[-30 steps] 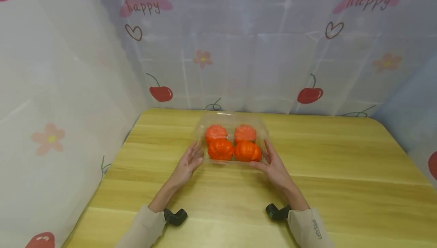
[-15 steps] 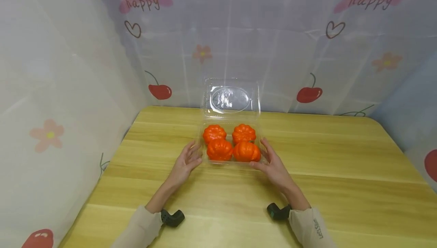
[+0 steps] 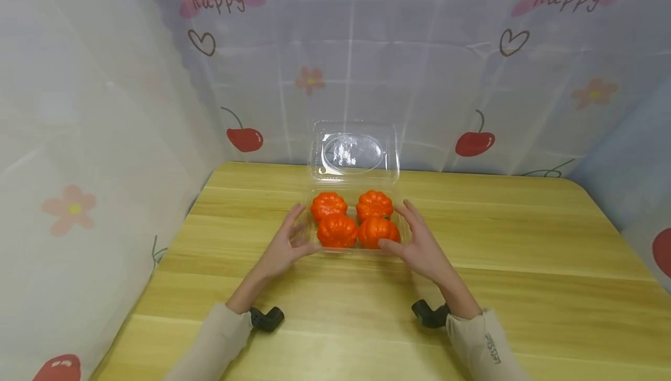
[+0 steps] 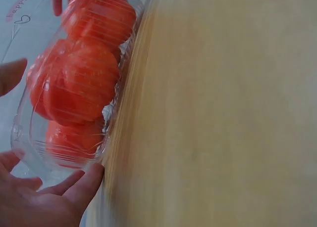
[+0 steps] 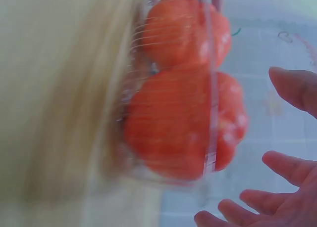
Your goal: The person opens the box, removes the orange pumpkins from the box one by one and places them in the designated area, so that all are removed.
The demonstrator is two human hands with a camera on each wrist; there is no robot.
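A clear plastic clamshell box [image 3: 335, 250] sits on the table in the head view, its lid [image 3: 356, 154] raised at the back. Several small orange pumpkins [image 3: 337, 231] fill it in two rows. At the box's left end is my left hand [image 3: 280, 247], thumb spread from the fingers. The left wrist view shows that hand's fingertips [image 4: 91, 175] right at the box's lower corner. My right hand [image 3: 424, 250] is at the right end, its thumb overlapping the front right pumpkin [image 3: 374, 231]. In the right wrist view its spread fingers [image 5: 262, 202] stand apart from the box wall.
The wooden table [image 3: 514, 241] extends to both sides and in front of the box. Behind it hangs a pale curtain [image 3: 382, 66] with printed cherries, flowers and hearts. Another curtain [image 3: 105, 136] borders the left side. Each wrist carries a black camera mount [image 3: 267, 318].
The lid swung from over the back pumpkins up to standing at the back, and stays there. My right hand has since lifted slightly off the box's side, and my left fingers have spread.
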